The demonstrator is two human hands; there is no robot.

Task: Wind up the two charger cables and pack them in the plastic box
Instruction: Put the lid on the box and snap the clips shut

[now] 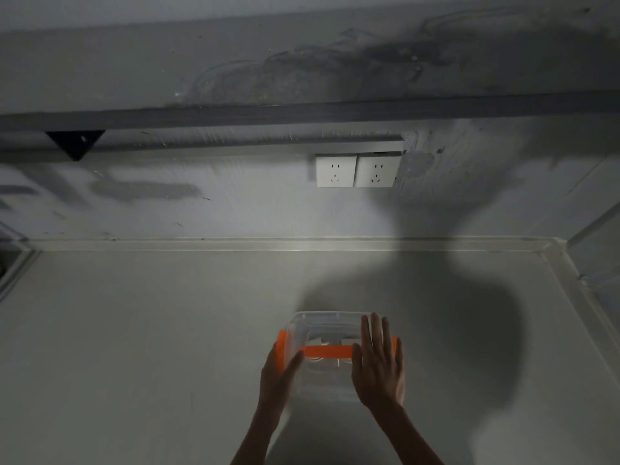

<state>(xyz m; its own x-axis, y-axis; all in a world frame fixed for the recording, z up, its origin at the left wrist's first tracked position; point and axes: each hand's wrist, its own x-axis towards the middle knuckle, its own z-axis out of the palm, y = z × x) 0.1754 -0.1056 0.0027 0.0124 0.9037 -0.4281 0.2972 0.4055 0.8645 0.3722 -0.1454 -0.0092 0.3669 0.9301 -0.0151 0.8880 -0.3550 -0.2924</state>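
At 6 o'clock, the left hand [276, 375] was laid against the left orange latch [281, 349] of the closed plastic box [322, 325], fingers straight, thumb stretched over the lid. The right hand [379, 364] was pressed flat on the lid, fingers straight, nothing gripped. White cables [327, 340] were faintly seen inside. Two wall sockets [357, 170] were mounted at 12 o'clock.

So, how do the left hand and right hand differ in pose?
The right hand lies flat on the lid of the plastic box; the left hand stands edge-on against its left side. The right hand's fingers rest on the lid; only the left hand's thumb reaches onto it. Both touch the box.
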